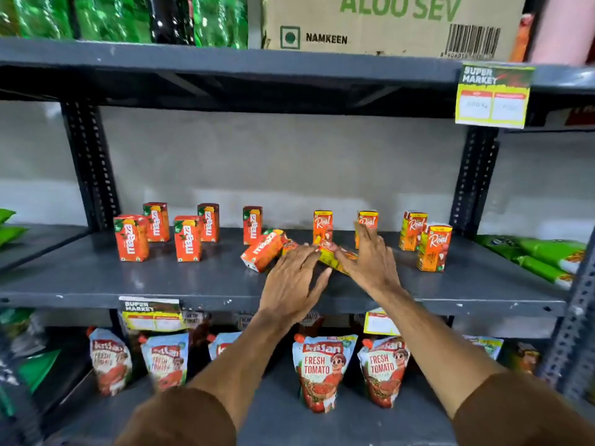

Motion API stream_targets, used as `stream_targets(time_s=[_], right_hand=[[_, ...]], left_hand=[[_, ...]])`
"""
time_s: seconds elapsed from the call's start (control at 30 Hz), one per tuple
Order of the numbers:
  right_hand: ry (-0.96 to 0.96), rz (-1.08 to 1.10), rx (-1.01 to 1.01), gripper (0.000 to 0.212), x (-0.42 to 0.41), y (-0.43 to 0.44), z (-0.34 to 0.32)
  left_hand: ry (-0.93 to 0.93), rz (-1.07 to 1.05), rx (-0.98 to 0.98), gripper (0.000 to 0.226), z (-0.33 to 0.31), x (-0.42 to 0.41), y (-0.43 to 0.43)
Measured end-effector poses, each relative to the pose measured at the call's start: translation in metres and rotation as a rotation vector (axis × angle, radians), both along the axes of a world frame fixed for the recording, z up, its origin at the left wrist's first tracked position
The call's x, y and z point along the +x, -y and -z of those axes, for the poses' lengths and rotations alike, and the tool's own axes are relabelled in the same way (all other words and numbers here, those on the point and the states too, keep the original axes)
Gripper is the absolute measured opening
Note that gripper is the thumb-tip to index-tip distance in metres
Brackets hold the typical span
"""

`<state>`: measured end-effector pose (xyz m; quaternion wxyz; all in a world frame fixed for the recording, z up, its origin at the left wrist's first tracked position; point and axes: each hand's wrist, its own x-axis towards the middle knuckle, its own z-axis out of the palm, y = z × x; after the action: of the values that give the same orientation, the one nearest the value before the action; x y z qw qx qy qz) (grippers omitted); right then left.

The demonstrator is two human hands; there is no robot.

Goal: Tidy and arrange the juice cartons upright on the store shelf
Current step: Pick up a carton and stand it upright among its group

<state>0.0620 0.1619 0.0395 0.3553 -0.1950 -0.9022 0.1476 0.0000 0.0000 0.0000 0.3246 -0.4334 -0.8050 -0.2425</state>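
Small orange juice cartons stand on the grey middle shelf (161, 281). Several red-orange cartons (131, 238) stand upright at the left; several yellow-topped cartons (434, 247) stand upright at the right. In the middle one red-orange carton (262, 251) lies tipped on its side, and a yellow-orange carton (333, 255) lies flat between my hands. My left hand (291, 278) hovers palm down with fingers spread, fingertips at the fallen cartons. My right hand (370, 255) is spread too, its thumb touching the flat carton. Neither hand grips anything.
Tomato sauce pouches (323, 371) fill the shelf below. Green packets (547, 255) lie at the right end of the middle shelf, others at the far left. A cardboard box (386, 24) and green bags sit on the top shelf. Price tags hang from shelf edges.
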Motion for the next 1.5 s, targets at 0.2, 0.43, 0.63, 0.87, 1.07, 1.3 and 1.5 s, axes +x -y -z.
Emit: stream_targets(time_s=[0.2, 0.43, 0.63, 0.87, 1.07, 1.3, 1.5], right_hand=[[0.162, -0.126, -0.174, 0.069, -0.012, -0.016, 0.023], [0.012, -0.192, -0.225, 0.053, -0.008, -0.021, 0.029], [-0.224, -0.149, -0.187, 0.059, 0.023, 0.004, 0.011], [-0.646, -0.14, -0.162, 0.063, 0.072, 0.049, -0.016], [-0.725, -0.102, -0.159, 0.061, 0.087, 0.056, -0.021], [-0.629, -0.074, -0.157, 0.061, 0.075, 0.041, -0.008], [-0.409, 0.039, -0.223, 0.063, 0.051, -0.013, 0.011]], left_hand=[[-0.079, -0.119, -0.059, 0.041, 0.032, 0.01, -0.004], [-0.044, -0.216, -0.09, 0.043, 0.029, 0.013, -0.011], [-0.021, -0.248, -0.108, 0.044, 0.026, 0.017, -0.01], [-0.046, -0.283, -0.062, 0.037, 0.029, 0.022, -0.012], [-0.025, -0.337, -0.09, 0.035, 0.029, 0.025, -0.014], [0.012, -0.328, -0.097, 0.036, 0.027, 0.025, -0.013], [0.031, -0.302, -0.062, 0.045, 0.029, 0.022, -0.015]])
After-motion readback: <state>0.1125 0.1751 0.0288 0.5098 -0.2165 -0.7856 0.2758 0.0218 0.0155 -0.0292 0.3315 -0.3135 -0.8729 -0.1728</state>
